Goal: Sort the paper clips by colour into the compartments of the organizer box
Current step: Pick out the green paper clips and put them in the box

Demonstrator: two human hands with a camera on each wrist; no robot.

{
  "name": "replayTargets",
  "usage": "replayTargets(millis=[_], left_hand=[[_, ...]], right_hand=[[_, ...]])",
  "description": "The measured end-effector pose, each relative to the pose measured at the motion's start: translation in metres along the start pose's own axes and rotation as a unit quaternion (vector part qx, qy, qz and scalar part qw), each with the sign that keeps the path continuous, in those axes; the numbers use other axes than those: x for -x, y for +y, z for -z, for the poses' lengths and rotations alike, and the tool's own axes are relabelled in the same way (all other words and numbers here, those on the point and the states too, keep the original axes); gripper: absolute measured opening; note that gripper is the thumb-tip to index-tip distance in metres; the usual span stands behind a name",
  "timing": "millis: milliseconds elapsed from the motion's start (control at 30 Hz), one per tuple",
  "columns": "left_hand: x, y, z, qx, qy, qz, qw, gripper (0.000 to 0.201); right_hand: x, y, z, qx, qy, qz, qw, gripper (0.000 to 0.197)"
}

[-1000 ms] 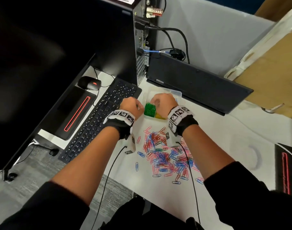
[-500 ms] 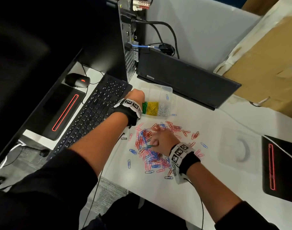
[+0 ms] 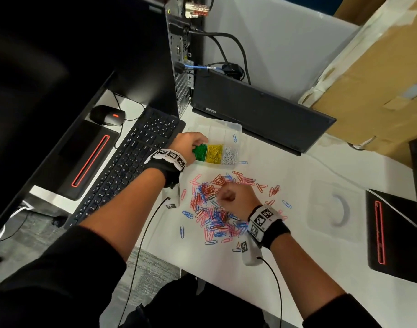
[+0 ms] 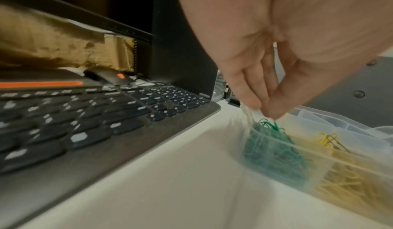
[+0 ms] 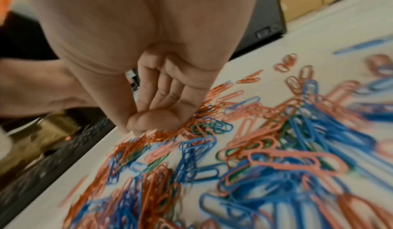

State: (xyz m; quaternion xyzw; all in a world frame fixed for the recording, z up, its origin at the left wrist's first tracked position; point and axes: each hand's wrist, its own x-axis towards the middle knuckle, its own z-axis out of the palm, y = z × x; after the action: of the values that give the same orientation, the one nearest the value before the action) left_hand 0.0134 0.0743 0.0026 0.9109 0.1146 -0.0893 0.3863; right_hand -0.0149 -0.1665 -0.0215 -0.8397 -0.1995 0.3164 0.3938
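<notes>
Since half a second ago the right hand (image 3: 234, 197) has drawn its fingers in tighter over the middle of the loose pile, while the left hand (image 3: 189, 146) has stayed at the box's left end. The left hand's grip is narrow: thumb and fingertips (image 4: 255, 102) meet in a pinch just above the green paper clips (image 4: 274, 150), touching the topmost loops, though whether a clip is actually caught between them I cannot tell. The clear plastic organizer box with divided compartments (image 3: 228, 129) sits on the white surface (image 3: 297, 268) just right of the black computer keyboard (image 3: 129, 162); its near row holds green clips (image 3: 200, 152) in the left compartment, yellow clips (image 3: 214, 153) in the middle and white clips (image 3: 230, 155) on the right, and one blue clip (image 3: 235, 138) lies in a far compartment. The right hand's grip is closed, fingers (image 5: 161, 90) curled into the palm with the thumb across them, pressing down on the scattered heap of red, pink and blue paper clips (image 3: 217, 209); what it pinches, if anything, is hidden. A few green clips (image 5: 204, 126) remain mixed into the heap just beside its knuckles. A black closed laptop (image 3: 257, 110) stands behind the box.
</notes>
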Motion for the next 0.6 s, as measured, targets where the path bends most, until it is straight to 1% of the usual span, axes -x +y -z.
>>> replayTargets(millis=[67,133,167,200,300,333,367,433,500,567,600], left_hand=[[0.01,0.0,-0.002,0.005,0.051,-0.023,0.998,0.052],[0.025,0.003,-0.008,0.001,0.086,-0.041,0.995,0.038],[0.033,0.005,-0.013,-0.004,0.081,-0.051,0.995,0.031],[0.042,0.009,-0.018,-0.011,0.06,-0.059,0.996,0.024],[0.067,0.019,-0.04,-0.058,-0.034,-0.063,0.996,0.009],[0.074,0.02,-0.048,-0.081,-0.043,-0.061,0.994,0.007],[0.079,0.021,-0.056,-0.095,-0.041,-0.059,0.993,0.007],[0.086,0.02,-0.069,-0.106,-0.033,-0.041,0.993,0.012],[0.089,0.018,-0.079,-0.123,-0.027,-0.018,0.992,0.015],[0.091,0.017,-0.085,-0.134,-0.025,-0.006,0.991,0.013],[0.092,0.016,-0.087,-0.138,-0.023,-0.005,0.99,0.012]], right_hand=[[0.006,0.003,0.006,-0.048,-0.007,-0.043,0.998,0.025],[0.012,0.007,0.012,-0.107,-0.034,-0.085,0.99,0.025],[0.014,0.01,0.015,-0.14,-0.042,-0.101,0.984,0.022],[0.016,0.013,0.016,-0.172,-0.042,-0.115,0.977,0.019],[0.022,0.015,0.017,-0.239,-0.023,-0.147,0.959,0.016],[0.024,0.015,0.016,-0.249,-0.021,-0.149,0.957,0.018],[0.026,0.014,0.015,-0.244,-0.022,-0.144,0.959,0.021],[0.028,0.012,0.013,-0.184,-0.025,-0.123,0.975,0.024],[0.028,0.014,0.008,-0.075,-0.021,-0.093,0.993,0.018],[0.028,0.017,0.002,0.027,-0.002,-0.056,0.998,0.01],[0.028,0.019,-0.001,0.055,0.012,-0.04,0.998,0.01]])
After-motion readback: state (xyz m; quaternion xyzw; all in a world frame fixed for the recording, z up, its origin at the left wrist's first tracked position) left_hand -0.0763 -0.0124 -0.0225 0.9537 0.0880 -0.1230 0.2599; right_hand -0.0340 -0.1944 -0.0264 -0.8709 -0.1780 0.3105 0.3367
